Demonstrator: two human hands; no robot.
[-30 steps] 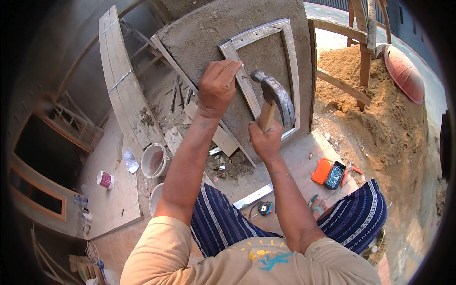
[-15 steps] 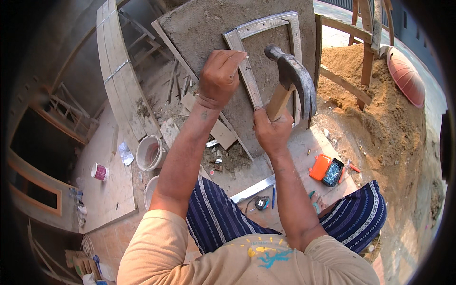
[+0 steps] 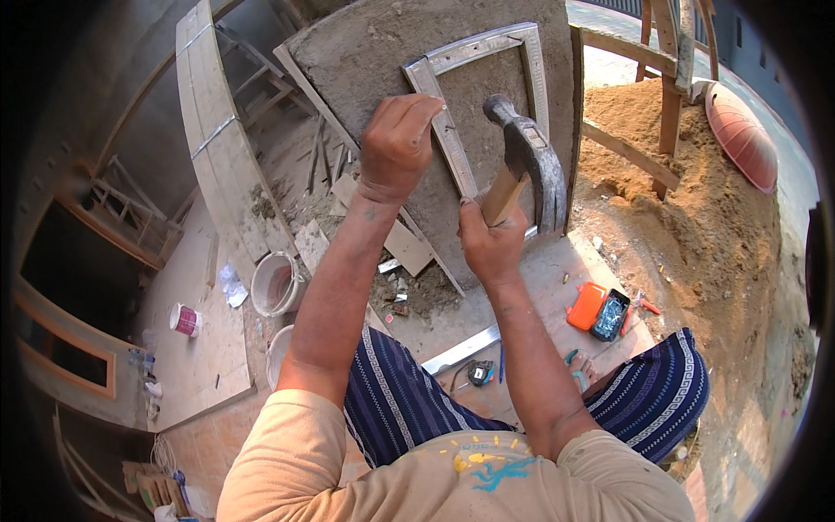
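Observation:
My right hand [image 3: 492, 239] is wrapped round the wooden handle of a claw hammer [image 3: 537, 165], its steel head raised in front of a pale metal frame [image 3: 450, 148]. The frame lies against a rough cement-covered panel [image 3: 352, 65]. At the frame's left bar my left hand [image 3: 396, 143] is closed in a pinch. A small nail [image 3: 444, 107] shows by its fingertips, most of it hidden. The hammer's face is apart from the nail, to its right.
Below are an orange case [image 3: 587, 304] with a dark tray of small metal pieces, a tape measure [image 3: 479, 371] and a metal strip [image 3: 461, 348]. A white bucket [image 3: 278, 283] and long boards [image 3: 213, 113] stand left. Sand [image 3: 696, 217] and a pink basin [image 3: 739, 135] lie right.
The hammer head has dropped slightly and turned, and my right hand has shifted a little left. My left hand keeps its pinch at the frame.

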